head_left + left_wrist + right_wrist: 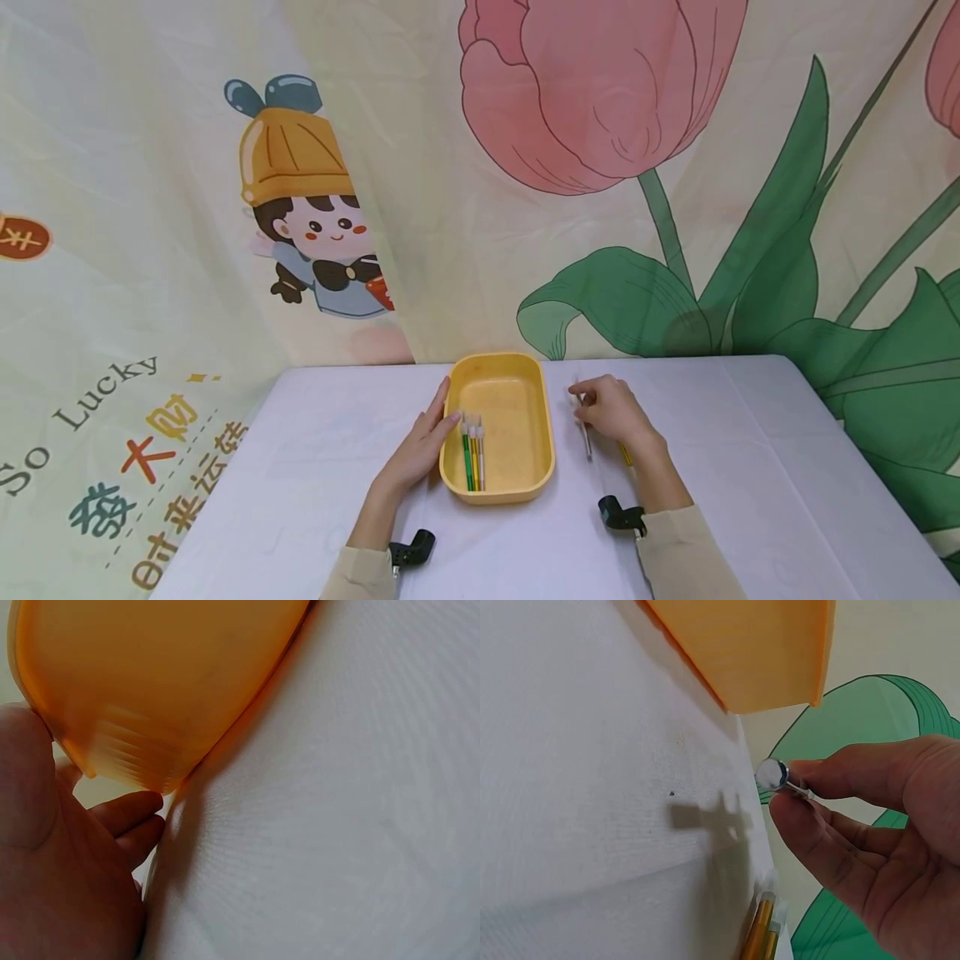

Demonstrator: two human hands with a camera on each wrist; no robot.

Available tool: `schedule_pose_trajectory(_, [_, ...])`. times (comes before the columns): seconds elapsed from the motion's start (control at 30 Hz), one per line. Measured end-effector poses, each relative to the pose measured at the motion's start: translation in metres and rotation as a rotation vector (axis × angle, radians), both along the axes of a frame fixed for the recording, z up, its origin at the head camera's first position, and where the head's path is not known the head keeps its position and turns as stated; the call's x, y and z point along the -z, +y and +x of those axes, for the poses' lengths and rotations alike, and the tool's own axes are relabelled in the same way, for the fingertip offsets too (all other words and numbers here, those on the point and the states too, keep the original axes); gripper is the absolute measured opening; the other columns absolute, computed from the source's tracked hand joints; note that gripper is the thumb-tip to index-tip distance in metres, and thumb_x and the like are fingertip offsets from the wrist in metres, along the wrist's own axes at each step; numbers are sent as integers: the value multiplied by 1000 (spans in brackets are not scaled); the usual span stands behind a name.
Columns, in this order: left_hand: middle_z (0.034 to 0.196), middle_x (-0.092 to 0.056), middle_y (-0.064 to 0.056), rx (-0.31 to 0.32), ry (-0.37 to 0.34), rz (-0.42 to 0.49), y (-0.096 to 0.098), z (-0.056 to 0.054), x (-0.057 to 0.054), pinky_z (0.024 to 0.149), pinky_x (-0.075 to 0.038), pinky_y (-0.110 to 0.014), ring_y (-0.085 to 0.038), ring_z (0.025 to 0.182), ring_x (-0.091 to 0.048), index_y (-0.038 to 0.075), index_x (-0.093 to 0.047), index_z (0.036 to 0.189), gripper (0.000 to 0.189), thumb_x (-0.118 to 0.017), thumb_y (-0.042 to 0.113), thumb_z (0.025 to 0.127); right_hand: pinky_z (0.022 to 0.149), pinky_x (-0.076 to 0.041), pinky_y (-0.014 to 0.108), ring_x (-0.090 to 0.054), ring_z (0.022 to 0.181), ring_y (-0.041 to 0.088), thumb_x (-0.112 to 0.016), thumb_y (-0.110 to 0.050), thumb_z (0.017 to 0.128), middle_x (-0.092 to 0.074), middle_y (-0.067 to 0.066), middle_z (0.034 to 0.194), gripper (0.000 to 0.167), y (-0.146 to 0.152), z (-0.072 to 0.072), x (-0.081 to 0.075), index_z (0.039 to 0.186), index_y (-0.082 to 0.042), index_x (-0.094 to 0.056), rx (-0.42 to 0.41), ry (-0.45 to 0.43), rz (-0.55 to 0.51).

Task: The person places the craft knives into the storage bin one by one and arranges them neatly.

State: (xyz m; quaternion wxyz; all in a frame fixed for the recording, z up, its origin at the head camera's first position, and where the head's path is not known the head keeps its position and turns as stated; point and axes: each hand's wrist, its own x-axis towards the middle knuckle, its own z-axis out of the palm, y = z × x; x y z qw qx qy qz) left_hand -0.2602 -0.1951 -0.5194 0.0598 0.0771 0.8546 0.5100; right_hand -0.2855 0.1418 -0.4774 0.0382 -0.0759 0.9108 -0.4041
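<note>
A yellow plastic tray (501,497) sits on the white-covered table. My left hand (422,442) holds its left side, thumb over the rim and the other fingers along the outer wall; in the left wrist view fingertips (146,814) show close to the tray's lower edge. Several slim pen-like sticks (474,460), green, yellow and silvery with clear ends, lie side by side in the tray's left part. To the right of the tray, my right hand (611,408) pinches a silver pen-like stick (586,440) between thumb and fingertips. Its round end (771,774) faces the right wrist camera.
Yellow pen-like sticks with clear ends (757,926) lie on the table by my right hand, mostly hidden under it in the head view. Behind the table's far edge hangs a printed cloth (435,250) with a tulip and a cartoon figure. Each wrist wears a black camera (621,513).
</note>
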Motion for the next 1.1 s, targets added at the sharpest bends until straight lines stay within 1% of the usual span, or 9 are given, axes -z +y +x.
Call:
schedule_pose_trajectory(0.07, [174, -13, 17, -2, -3, 0, 0, 1, 0, 130, 12, -57, -21, 164, -5, 46, -8, 166, 64, -42, 44, 112, 57, -50, 26, -57, 62, 17, -74, 2, 89, -63, 7, 78, 36, 0, 0, -1, 125, -2, -75, -3, 8, -10])
schedule_pose_trajectory(0.27, [172, -13, 22, -1, -17, -3, -1, 2, 1, 131, 11, -53, -15, 163, -5, 50, -8, 164, 62, -42, 45, 112, 59, -54, 27, -60, 62, 15, -75, -1, 90, -64, 6, 78, 38, -2, 0, -4, 128, -1, -73, -13, 28, -41])
schedule_pose_trajectory(0.4, [172, -13, 22, -4, -28, -3, -1, 2, 1, 131, 11, -54, -17, 163, -3, 52, -8, 163, 62, -42, 46, 111, 61, -56, 27, -62, 64, 16, -76, -2, 90, -65, 6, 80, 40, -3, 1, -7, 130, -2, -72, -7, 33, -74])
schedule_pose_trajectory(0.63, [171, -13, 24, 0, -19, -3, 0, 2, 0, 131, 11, -52, -12, 163, -6, 51, -9, 164, 62, -42, 46, 111, 67, -62, 29, -64, 69, 17, -76, -1, 91, -66, 8, 85, 41, -7, 3, -12, 131, -3, -72, 9, 24, -139])
schedule_pose_trajectory(0.87, [171, -13, 24, -4, -16, -10, 0, 3, -2, 131, 11, -52, -13, 163, -6, 52, -9, 163, 64, -42, 56, 109, 66, -61, 28, -65, 69, 17, -76, -1, 91, -67, 8, 86, 39, -10, 6, -18, 130, -3, -72, 6, 49, -153])
schedule_pose_trajectory(0.93, [171, -13, 24, -5, -17, -8, 0, 2, -2, 131, 11, -53, -14, 163, -5, 52, -8, 163, 64, -42, 55, 109, 65, -62, 28, -66, 69, 16, -77, -2, 91, -68, 8, 87, 39, -11, 7, -21, 129, -3, -73, 5, 67, -163])
schedule_pose_trajectory(1.1, [171, -13, 23, -6, -21, -3, 0, 1, -1, 130, 11, -54, -16, 163, -3, 53, -8, 163, 63, -42, 47, 111, 64, -62, 31, -68, 68, 15, -77, -2, 90, -70, 8, 87, 39, -15, 10, -26, 129, -3, -73, -18, 117, -188])
